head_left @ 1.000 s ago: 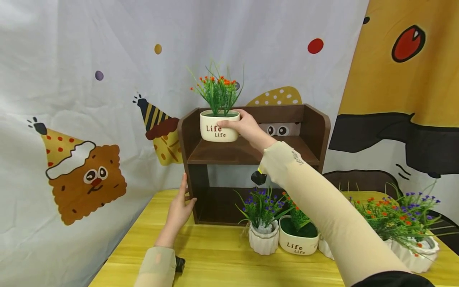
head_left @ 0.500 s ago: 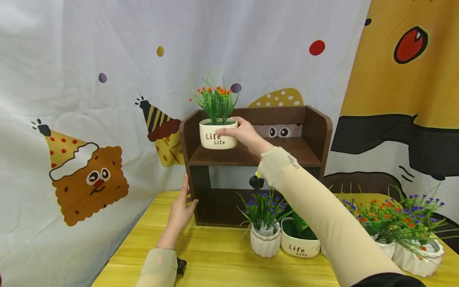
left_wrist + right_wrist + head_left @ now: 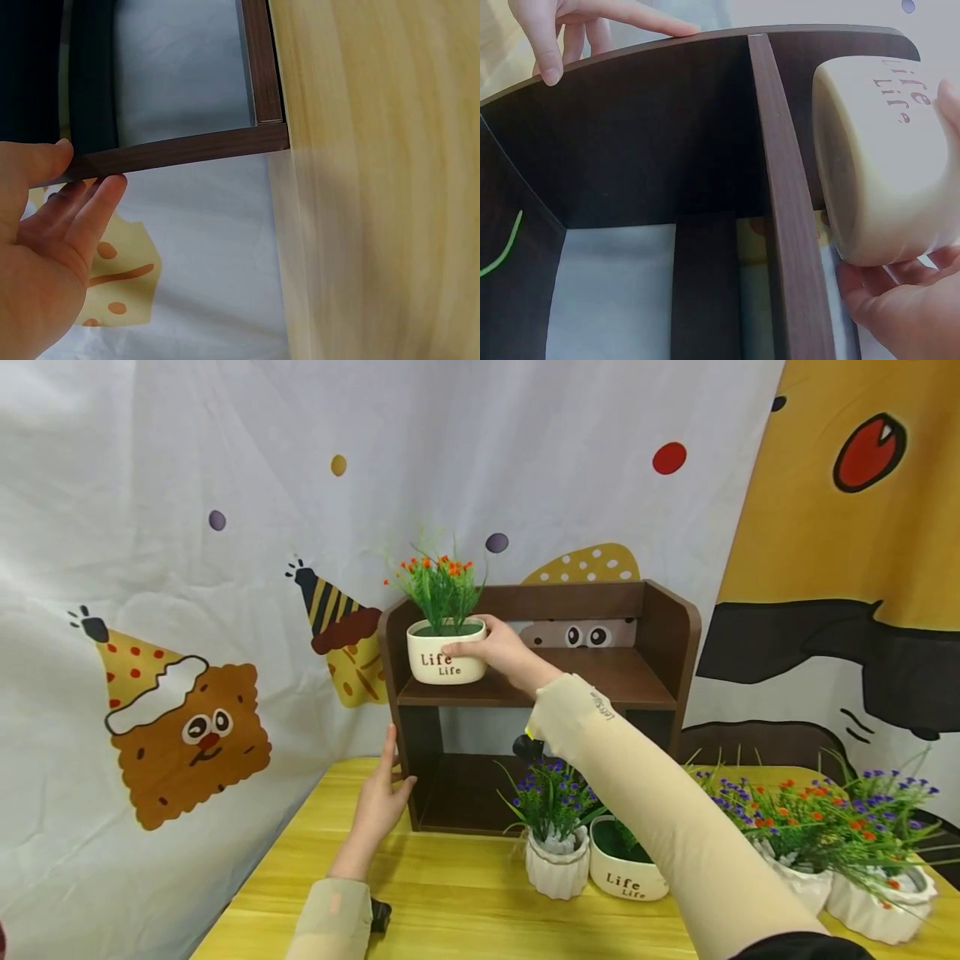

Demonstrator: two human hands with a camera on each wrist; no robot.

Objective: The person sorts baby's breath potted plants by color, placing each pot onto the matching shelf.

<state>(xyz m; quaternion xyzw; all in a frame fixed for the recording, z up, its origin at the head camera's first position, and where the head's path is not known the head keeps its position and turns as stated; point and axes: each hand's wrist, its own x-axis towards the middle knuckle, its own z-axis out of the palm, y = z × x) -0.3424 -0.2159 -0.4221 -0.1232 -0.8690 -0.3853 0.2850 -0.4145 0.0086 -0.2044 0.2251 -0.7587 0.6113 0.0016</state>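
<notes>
My right hand (image 3: 502, 652) grips a cream oval flower pot (image 3: 442, 667) from its right end, thumb on the front lettered "Life". Green grass and orange flowers (image 3: 442, 581) stand in it. The pot is upright at the left of the brown shelf's (image 3: 671, 635) upper level, just above the board (image 3: 787, 180); in the right wrist view a small gap shows under its base. My left hand (image 3: 381, 800) holds the shelf's left side panel (image 3: 180, 148), thumb on the inner side and fingers on the outer side.
Before the shelf stand a white pot with purple flowers (image 3: 557, 864) and another cream "Life" pot (image 3: 626, 870), partly behind my right sleeve. More white flower pots (image 3: 881, 902) stand at the right of the wooden table (image 3: 450, 902). A printed curtain (image 3: 247, 460) hangs behind.
My right hand has lowered the flower pot toward the upper shelf board and slightly left. My left hand keeps its place on the side panel.
</notes>
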